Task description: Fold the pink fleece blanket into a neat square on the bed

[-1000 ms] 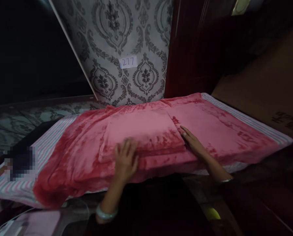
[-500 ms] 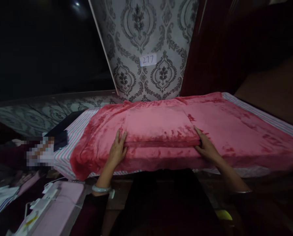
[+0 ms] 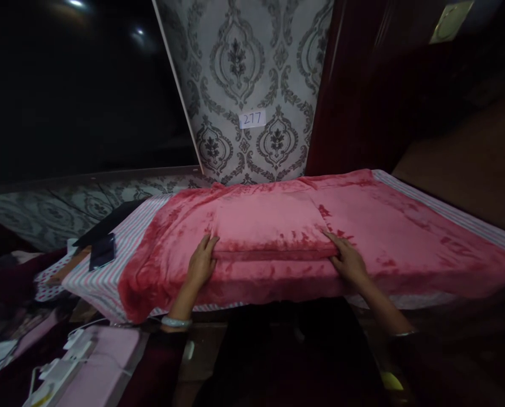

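A folded pink plush cloth [image 3: 269,217] lies in a flat rectangle, its layered front edge facing me. Beneath it spreads a pink plush blanket [image 3: 388,226] with darker red patches. At the front left corner of the folded cloth rests my left hand [image 3: 200,263], fingers stretched forward and thumb apart, touching the side. My right hand [image 3: 349,261] lies against the front right corner, its fingers extended over the edge and the thumb lower. Neither hand visibly closes around the cloth; the undersides of the fingers are hidden.
A striped sheet [image 3: 144,217] shows under the blanket, with a dark phone [image 3: 102,252] on it at left. A white power strip [image 3: 66,362] with cables lies on a pink surface [image 3: 110,353] at lower left. Behind are a patterned wall [image 3: 273,85] and a large dark screen [image 3: 78,90].
The view has tilted up slightly, so the bed sits lower in the picture. Both hands stay at the folded cloth's front corners, the right one shifted slightly inward. The cloth looks unchanged.
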A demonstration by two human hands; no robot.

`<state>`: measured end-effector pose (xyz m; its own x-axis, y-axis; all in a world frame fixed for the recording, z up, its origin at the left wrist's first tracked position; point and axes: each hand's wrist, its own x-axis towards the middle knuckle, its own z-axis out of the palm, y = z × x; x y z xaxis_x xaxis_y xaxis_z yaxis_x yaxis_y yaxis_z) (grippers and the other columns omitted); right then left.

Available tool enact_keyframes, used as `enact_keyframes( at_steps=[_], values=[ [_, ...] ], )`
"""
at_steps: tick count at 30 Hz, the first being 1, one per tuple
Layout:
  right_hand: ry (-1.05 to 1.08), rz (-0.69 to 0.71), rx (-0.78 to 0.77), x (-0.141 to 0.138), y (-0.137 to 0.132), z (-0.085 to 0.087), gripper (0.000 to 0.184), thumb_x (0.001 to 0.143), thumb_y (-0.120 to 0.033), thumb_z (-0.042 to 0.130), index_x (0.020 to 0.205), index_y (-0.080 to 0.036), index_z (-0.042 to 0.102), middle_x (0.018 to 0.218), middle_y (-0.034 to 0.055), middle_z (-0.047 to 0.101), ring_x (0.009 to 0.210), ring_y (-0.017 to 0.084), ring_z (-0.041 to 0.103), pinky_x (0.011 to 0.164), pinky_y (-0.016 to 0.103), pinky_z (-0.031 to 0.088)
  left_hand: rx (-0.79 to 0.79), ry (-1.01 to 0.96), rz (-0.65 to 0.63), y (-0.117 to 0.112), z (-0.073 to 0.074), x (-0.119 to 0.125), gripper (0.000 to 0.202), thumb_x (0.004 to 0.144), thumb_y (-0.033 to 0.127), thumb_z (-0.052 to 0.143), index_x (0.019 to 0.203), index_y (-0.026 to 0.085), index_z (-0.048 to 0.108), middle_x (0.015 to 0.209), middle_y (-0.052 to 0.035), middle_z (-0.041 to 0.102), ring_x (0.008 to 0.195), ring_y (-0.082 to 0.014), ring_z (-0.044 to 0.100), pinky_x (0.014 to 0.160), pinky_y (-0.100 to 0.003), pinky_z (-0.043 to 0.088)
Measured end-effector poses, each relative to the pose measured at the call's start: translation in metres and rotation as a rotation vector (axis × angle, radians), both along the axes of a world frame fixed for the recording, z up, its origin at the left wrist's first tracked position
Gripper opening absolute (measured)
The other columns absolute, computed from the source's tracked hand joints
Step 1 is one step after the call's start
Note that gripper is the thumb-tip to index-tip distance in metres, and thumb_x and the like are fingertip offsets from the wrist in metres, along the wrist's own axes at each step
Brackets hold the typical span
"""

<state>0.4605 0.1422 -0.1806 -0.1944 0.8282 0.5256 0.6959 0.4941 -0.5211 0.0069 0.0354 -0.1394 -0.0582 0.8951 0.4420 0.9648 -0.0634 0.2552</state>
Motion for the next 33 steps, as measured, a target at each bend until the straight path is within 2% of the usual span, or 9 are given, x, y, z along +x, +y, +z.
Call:
enact_keyframes(
  at_steps=[8,16,21,25,29,31,33],
  values=[
    [0.079,0.038,-0.031,0.0,0.005,-0.003,0.065,0.081,-0.018,0.051,0.144,-0.028,0.063,0.129,0.0063,0.067,0.122,0.027,0.061,0.106,0.045,0.05,0.045,-0.019,-0.01,-0.003,-0.001,-0.003,0.063,0.077,0.007,0.057,0.139,0.019,0.062,0.147,-0.0156,0.056,0.135,-0.0306,0.06,0.11,-0.042,0.054],
    [0.085,-0.003,-0.034,-0.004,0.009,-0.011,0.071,0.077,-0.013,0.053,0.145,-0.032,0.063,0.134,0.0041,0.066,0.126,0.027,0.06,0.107,0.044,0.051,0.117,-0.041,-0.017,-0.002,-0.011,-0.01,0.064,0.076,0.004,0.056,0.137,0.021,0.063,0.144,-0.0132,0.058,0.131,-0.0288,0.062,0.107,-0.042,0.057],
    [0.08,0.002,-0.048,-0.005,0.007,-0.011,0.069,0.079,-0.013,0.052,0.145,-0.031,0.062,0.134,0.0044,0.066,0.125,0.025,0.06,0.108,0.044,0.049,0.133,-0.034,-0.029,0.001,-0.017,-0.014,0.063,0.077,0.004,0.056,0.137,0.022,0.062,0.148,-0.0137,0.055,0.134,-0.0289,0.061,0.106,-0.042,0.057],
    [0.107,0.01,-0.061,-0.005,0.008,-0.012,0.066,0.08,-0.016,0.051,0.143,-0.032,0.063,0.133,0.0052,0.065,0.123,0.026,0.06,0.107,0.045,0.05,0.128,-0.03,-0.043,0.0,-0.015,-0.014,0.065,0.077,0.004,0.055,0.139,0.023,0.06,0.157,-0.0142,0.049,0.141,-0.0297,0.055,0.105,-0.043,0.057],
    [0.177,0.058,0.068,0.0,0.019,-0.005,0.047,0.084,-0.024,0.049,0.124,-0.027,0.074,0.126,0.0103,0.064,0.121,0.029,0.06,0.108,0.05,0.049,0.139,0.001,-0.101,0.0,-0.002,-0.015,0.055,0.078,0.01,0.056,0.131,0.022,0.065,0.16,-0.0144,0.047,0.143,-0.0317,0.051,0.112,-0.049,0.051],
    [0.191,0.098,0.121,0.0,0.028,0.01,0.038,0.085,-0.03,0.051,0.115,-0.025,0.075,0.128,0.0121,0.063,0.123,0.03,0.059,0.109,0.05,0.048,0.151,0.013,-0.114,0.005,0.013,-0.016,0.046,0.078,0.016,0.057,0.123,0.021,0.069,0.156,-0.0144,0.053,0.139,-0.0337,0.055,0.114,-0.053,0.047],
    [0.21,0.148,0.133,-0.001,0.037,0.037,0.033,0.087,-0.037,0.052,0.109,-0.025,0.074,0.128,0.0125,0.064,0.123,0.031,0.06,0.109,0.05,0.048,0.182,-0.004,-0.123,0.013,0.037,-0.016,0.041,0.078,0.021,0.057,0.118,0.021,0.07,0.15,-0.0136,0.059,0.135,-0.0342,0.056,0.115,-0.055,0.045]
  ],
)
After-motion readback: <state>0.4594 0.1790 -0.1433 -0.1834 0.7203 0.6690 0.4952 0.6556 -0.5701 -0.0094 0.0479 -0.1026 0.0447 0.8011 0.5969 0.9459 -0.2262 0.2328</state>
